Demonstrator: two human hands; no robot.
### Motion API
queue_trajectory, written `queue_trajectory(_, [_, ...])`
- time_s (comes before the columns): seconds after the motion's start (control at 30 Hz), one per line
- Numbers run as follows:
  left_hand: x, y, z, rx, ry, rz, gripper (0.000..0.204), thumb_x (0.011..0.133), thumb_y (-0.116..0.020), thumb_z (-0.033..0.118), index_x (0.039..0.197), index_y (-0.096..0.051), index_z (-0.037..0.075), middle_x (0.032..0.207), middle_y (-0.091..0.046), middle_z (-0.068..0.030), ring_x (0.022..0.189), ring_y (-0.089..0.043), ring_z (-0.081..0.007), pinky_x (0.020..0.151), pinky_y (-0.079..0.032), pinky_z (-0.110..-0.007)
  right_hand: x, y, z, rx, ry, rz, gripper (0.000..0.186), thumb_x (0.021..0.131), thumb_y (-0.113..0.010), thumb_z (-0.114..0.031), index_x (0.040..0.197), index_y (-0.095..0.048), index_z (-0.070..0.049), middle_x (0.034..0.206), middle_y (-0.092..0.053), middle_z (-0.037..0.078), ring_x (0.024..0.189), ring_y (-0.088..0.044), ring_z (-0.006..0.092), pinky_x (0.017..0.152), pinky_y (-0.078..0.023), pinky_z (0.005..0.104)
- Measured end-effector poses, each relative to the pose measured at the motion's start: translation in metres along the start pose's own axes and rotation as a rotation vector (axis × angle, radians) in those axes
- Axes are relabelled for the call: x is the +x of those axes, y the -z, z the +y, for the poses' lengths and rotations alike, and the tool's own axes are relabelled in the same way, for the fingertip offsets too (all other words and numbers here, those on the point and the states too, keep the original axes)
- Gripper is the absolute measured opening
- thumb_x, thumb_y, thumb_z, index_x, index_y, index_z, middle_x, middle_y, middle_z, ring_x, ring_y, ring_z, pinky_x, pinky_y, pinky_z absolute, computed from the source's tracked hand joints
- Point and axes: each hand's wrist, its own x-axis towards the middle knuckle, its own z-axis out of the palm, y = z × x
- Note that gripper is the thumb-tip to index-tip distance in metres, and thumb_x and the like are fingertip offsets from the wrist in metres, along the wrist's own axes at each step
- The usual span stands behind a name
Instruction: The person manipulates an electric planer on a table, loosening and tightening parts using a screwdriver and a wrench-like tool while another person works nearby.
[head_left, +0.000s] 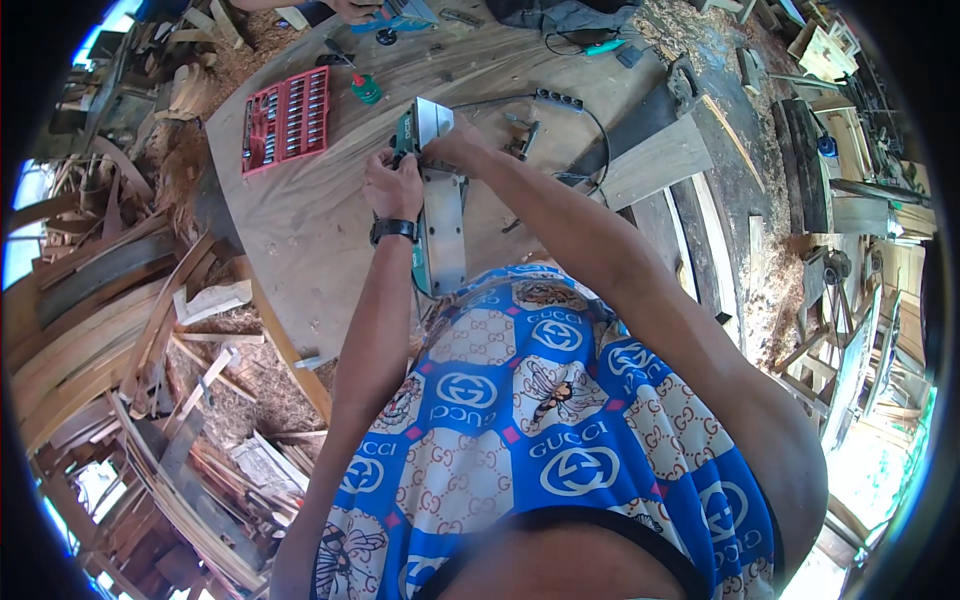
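A green power planer (443,230) with a metal sole lies on the wooden tabletop (315,210), close in front of me. My left hand (393,183), with a black watch on its wrist, has its fingers closed at the planer's left side near the far end. My right hand (455,146) holds the other side of that end, just below a pale metal plate; its fingertips are partly hidden. A red socket case (285,120) lies open to the left. A green bottle (366,92) stands beside a screwdriver (340,52). Small dark tools (520,135) lie to the right.
A co-worker's hand (350,10) is at the far edge with a blue object. A cable runs to a black power strip (560,98). Boards (650,160) lie at the right. Scrap wood (150,320) fills the left side, and timber (850,200) is stacked far right.
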Motion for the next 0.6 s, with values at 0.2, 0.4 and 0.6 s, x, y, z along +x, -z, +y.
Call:
queue_trajectory(0.2, [-0.001,-0.003,-0.001,-0.035,0.028,-0.014,0.037,0.085,-0.073,0.022,0.112,-0.067,-0.004,0.105,-0.074,-0.0198,0.095,-0.074,-0.0307,0.086,-0.057,-0.04,-0.002,0.004,0.007,0.025,0.012,0.014,0.108,0.062,-0.09,-0.036,0.149,-0.038,-0.001,0.135,-0.064,0.022,0.124,-0.064,0.0334,0.098,-0.057,0.0401])
queue_trajectory(0.4, [-0.001,0.003,0.001,-0.027,0.02,0.019,0.034,0.086,-0.072,0.02,0.11,-0.067,-0.003,0.104,-0.075,-0.0194,0.094,-0.075,-0.0314,0.085,-0.058,-0.04,0.004,0.002,0.002,0.066,-0.022,-0.006,0.097,0.061,-0.09,-0.031,0.143,-0.048,0.0,0.131,-0.066,0.021,0.12,-0.066,0.0314,0.095,-0.058,0.0401])
queue_trajectory(0.6, [0.0,0.0,0.016,-0.039,0.04,-0.007,0.03,0.085,-0.072,0.018,0.107,-0.068,-0.003,0.103,-0.074,-0.0207,0.095,-0.074,-0.0346,0.086,-0.058,-0.042,0.062,0.024,0.034,-0.164,0.429,-0.436,0.058,0.064,-0.09,-0.022,0.118,-0.074,-0.01,0.131,-0.066,0.016,0.114,-0.068,0.0288,0.085,-0.06,0.0425])
